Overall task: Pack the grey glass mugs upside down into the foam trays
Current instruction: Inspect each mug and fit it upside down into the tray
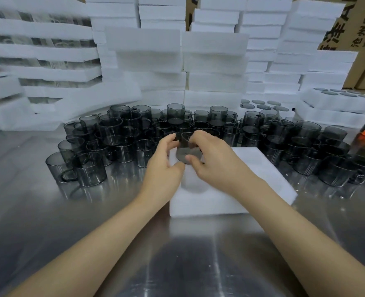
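We note left hand point(166, 160) fingers loosely curved, spread wide from the thumb, just beside the grey mug point(184, 146), contact not resolvable; right hand point(212, 156) fingers curled over the mug, thumb against it, gripping it above the foam tray point(254, 179)'s far-left corner; packed trays point(319, 99) rear right show grey mug bases.

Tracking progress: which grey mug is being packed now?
The mug pinched in the right hand over the far-left corner of the foam tray, base toward camera; the other mugs stand loose on the table.
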{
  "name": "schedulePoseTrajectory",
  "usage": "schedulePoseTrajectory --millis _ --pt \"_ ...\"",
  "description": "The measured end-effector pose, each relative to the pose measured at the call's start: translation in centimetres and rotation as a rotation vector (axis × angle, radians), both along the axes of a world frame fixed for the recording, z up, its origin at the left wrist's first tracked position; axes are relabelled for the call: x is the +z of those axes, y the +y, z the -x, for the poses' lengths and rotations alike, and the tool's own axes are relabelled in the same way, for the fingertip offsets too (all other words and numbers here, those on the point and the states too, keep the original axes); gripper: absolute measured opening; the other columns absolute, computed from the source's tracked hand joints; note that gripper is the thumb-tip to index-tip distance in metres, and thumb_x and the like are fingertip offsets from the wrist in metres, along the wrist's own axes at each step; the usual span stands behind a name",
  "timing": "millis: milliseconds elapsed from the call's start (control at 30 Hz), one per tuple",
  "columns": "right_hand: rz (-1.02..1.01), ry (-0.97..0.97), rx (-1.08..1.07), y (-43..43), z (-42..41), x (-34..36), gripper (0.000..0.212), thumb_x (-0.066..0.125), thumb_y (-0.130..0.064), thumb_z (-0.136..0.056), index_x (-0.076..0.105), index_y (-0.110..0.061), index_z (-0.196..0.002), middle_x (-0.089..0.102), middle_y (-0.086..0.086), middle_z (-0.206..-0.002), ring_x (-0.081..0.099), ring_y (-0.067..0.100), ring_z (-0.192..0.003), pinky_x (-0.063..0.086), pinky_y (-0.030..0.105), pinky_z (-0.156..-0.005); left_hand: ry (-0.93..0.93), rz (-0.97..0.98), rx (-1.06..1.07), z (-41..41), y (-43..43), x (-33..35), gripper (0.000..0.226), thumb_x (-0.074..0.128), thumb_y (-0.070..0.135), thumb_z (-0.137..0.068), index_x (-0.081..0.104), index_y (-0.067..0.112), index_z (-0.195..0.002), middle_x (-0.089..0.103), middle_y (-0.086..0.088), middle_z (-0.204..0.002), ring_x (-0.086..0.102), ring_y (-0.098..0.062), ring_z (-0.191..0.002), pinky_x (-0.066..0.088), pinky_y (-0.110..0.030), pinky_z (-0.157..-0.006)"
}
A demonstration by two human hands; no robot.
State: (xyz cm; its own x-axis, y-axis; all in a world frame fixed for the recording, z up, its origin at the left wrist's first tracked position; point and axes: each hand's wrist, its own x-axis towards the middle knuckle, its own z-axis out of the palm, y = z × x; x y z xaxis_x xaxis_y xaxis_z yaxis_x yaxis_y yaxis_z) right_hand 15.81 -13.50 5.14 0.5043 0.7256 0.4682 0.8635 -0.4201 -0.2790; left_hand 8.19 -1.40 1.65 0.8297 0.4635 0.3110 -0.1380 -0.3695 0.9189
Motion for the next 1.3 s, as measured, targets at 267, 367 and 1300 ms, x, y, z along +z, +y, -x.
schedulePoseTrajectory --millis 267,367,1300 --pt "0.198 -0.07 -0.07 1.0 -0.1 0.3 0.05 0.054 -0.029 -0.094 0.043 -0.02 -0.142 0.048 -0.003 -0.13 0.037 0.02 -0.09 0.038 0.029 -0.086 0.0 -0.022 -0.058 0.1 0.6 0.4 0.062 0.054 -0.007 -0.084 0.045 0.024 -0.137 0.052 0.013 -0.134 0.043 -0.001 -0.131 0.031 -0.022 -0.11" --pt "0.263 -0.072 -0.099 0.3 -0.1 0.2 0.057 0.044 -0.034 -0.098 0.024 -0.028 -0.151 0.046 -0.003 -0.141 0.038 0.022 -0.108 0.039 0.038 -0.096 0.024 -0.076 -0.076 0.2 0.7 0.4 0.068 0.052 -0.004 -0.084 0.041 0.03 -0.142 0.049 0.026 -0.13 0.043 0.007 -0.125 0.031 -0.006 -0.097" --pt "-0.509 0.068 -0.688 -8.9 -8.7 0.3 0.04 0.045 -0.021 -0.099 0.048 -0.015 -0.138 0.064 0.018 -0.106 0.057 0.027 -0.1 0.044 0.034 -0.087 -0.016 -0.004 0.048 0.1 3.1 -0.2 0.049 0.05 -0.007 -0.086 0.06 0.026 -0.12 0.065 0.014 -0.118 0.056 -0.003 -0.112 0.042 -0.023 -0.09"
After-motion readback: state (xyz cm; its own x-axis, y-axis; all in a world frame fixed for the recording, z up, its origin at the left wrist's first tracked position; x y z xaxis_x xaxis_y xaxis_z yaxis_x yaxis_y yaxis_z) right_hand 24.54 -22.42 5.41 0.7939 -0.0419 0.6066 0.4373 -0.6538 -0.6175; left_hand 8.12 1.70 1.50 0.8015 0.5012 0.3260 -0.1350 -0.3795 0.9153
